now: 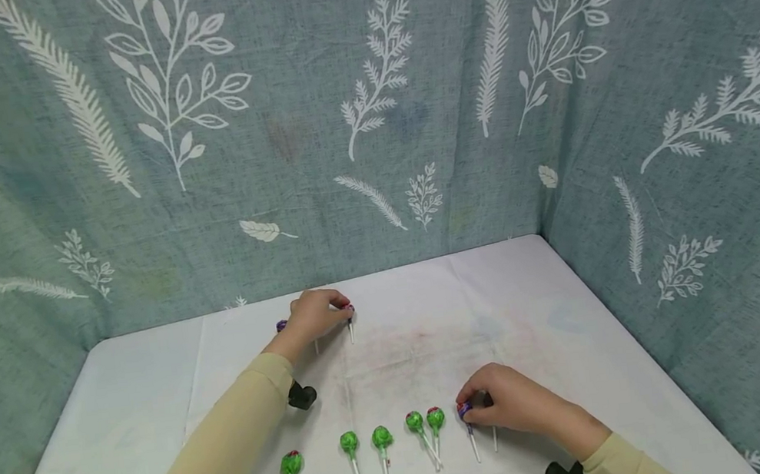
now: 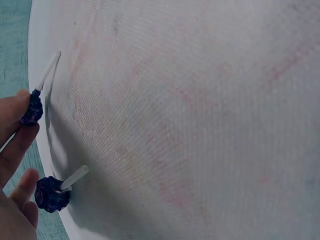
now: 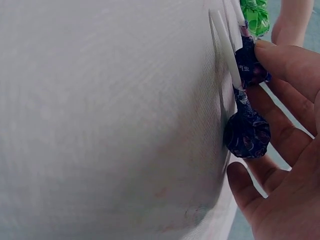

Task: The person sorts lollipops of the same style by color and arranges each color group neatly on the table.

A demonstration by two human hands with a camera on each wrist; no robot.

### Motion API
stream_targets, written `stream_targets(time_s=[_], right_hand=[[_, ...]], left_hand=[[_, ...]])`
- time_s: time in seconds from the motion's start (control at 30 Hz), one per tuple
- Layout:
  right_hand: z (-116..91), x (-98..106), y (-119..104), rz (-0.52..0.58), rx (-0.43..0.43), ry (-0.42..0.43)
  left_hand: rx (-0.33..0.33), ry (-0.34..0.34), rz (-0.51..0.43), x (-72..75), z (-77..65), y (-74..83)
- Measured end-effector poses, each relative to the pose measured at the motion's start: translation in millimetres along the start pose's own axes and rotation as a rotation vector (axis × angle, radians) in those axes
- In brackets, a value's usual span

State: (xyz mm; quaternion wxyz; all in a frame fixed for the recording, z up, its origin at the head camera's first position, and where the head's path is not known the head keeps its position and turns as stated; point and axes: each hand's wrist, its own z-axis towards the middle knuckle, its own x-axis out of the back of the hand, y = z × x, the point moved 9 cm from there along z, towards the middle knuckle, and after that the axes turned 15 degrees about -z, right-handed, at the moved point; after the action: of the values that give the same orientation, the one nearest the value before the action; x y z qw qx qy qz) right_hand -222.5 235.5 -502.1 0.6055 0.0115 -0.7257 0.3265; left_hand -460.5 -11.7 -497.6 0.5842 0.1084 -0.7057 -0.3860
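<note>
Near the back of the table, my left hand (image 1: 316, 315) pinches a purple-wrapped lollipop (image 2: 32, 108) by its head between thumb and finger. Another purple lollipop (image 2: 51, 194) lies by that hand's lower fingers. In the head view a purple lollipop head (image 1: 281, 325) shows left of the wrist, and a white stick (image 1: 317, 346) pokes out below the hand. At the front right, my right hand (image 1: 518, 400) pinches a purple lollipop (image 3: 251, 65) by its wrapped head. Under its palm lies one more purple lollipop (image 3: 247, 134), mostly hidden in the head view.
Several green-wrapped lollipops (image 1: 382, 437) lie in a loose row along the front of the white table (image 1: 498, 302), left of the right hand, sticks toward me. Two of them (image 1: 435, 418) have touching sticks. A patterned cloth curtain (image 1: 301, 145) stands behind and beside the table.
</note>
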Motion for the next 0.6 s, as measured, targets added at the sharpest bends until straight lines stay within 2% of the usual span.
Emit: stream_targets(time_s=[0.37, 0.6], right_hand=[[1.1, 1.3, -1.8, -0.015, -0.008, -0.007], [1.9, -0.4, -0.5, -0.008, -0.012, -0.012]], left_hand=[[0.02, -0.016, 0.002, -1.4, 0.3, -2.8], [0.061, -0.025, 0.005, -1.5, -1.2, -2.6]])
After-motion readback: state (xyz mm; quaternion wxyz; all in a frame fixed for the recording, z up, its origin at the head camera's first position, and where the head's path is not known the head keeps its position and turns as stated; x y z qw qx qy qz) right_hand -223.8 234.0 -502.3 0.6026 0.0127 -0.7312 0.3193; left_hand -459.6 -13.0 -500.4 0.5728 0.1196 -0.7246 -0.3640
